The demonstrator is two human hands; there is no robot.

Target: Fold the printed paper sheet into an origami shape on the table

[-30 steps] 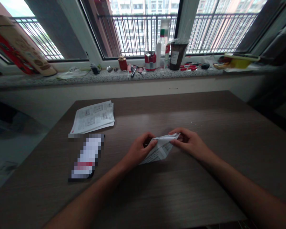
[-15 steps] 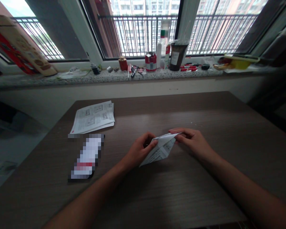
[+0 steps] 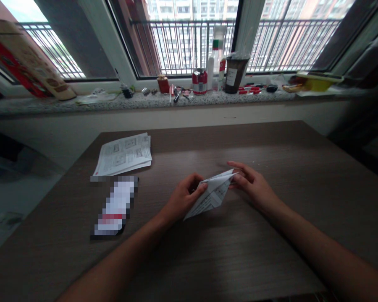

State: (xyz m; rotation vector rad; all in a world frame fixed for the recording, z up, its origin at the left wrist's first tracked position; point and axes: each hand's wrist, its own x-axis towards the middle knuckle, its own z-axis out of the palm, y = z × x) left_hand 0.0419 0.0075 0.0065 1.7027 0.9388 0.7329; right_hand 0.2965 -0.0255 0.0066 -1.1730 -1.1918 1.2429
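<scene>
A folded sheet of printed paper (image 3: 211,196) lies in the middle of the dark wooden table (image 3: 233,256), its right corner lifted off the surface. My left hand (image 3: 185,198) pinches its left edge between thumb and fingers. My right hand (image 3: 251,184) grips the raised right corner, fingers stretched along the fold. Both hands hold the paper just above the tabletop.
A stack of printed sheets (image 3: 124,156) lies at the table's back left, with a blurred-out flat object (image 3: 114,208) in front of it. The stone windowsill (image 3: 82,105) holds a red can (image 3: 199,82), a bottle (image 3: 214,63), a dark cup (image 3: 233,72) and small clutter.
My right hand has shifted slightly up and away, lifting the paper's right corner higher. My left hand has stayed in place on the left edge.
</scene>
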